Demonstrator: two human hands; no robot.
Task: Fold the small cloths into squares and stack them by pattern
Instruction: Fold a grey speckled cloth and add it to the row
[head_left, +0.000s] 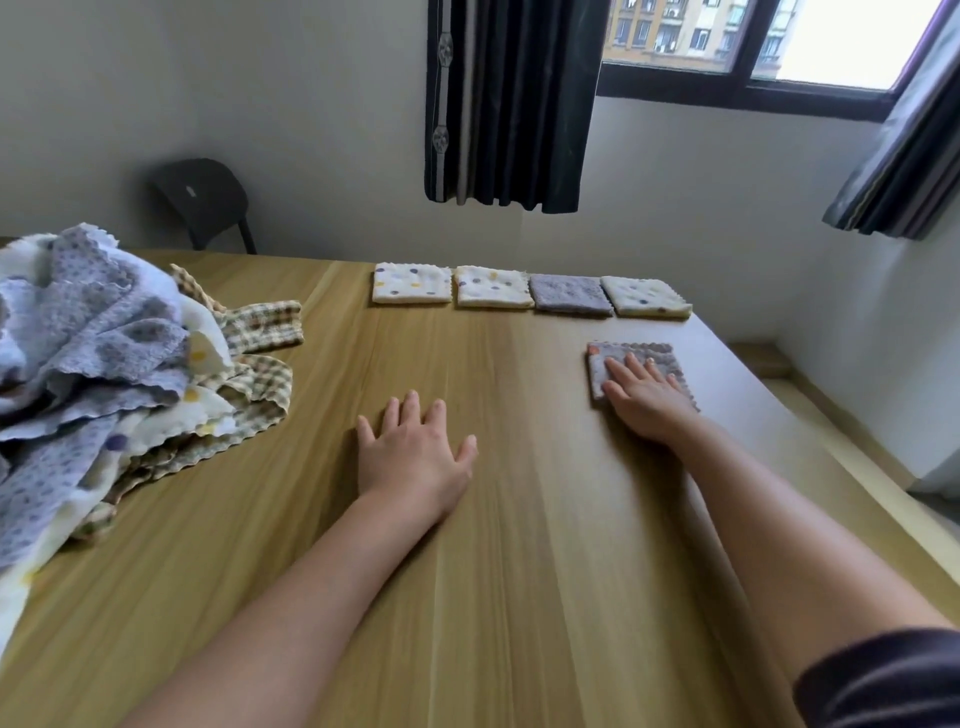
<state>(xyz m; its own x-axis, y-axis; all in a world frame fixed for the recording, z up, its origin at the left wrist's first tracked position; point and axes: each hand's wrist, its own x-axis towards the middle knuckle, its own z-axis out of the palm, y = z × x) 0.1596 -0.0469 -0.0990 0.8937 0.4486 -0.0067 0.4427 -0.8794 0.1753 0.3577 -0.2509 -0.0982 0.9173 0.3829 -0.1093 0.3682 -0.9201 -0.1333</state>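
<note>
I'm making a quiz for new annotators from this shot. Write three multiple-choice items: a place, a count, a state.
1. Where does the unfolded cloth pile lie?
A. on the chair
B. on the table's left side
C. on the floor

2. How many folded squares lie in a row at the far edge?
A. two
B. six
C. four

3. What is the right hand doing?
A. pressing flat on a folded purple cloth
B. lifting a checked cloth
C. resting on bare wood

Answers: B, it heaps at the left edge; C, three white dotted and one purple; A, straight fingers lie on it.
</note>
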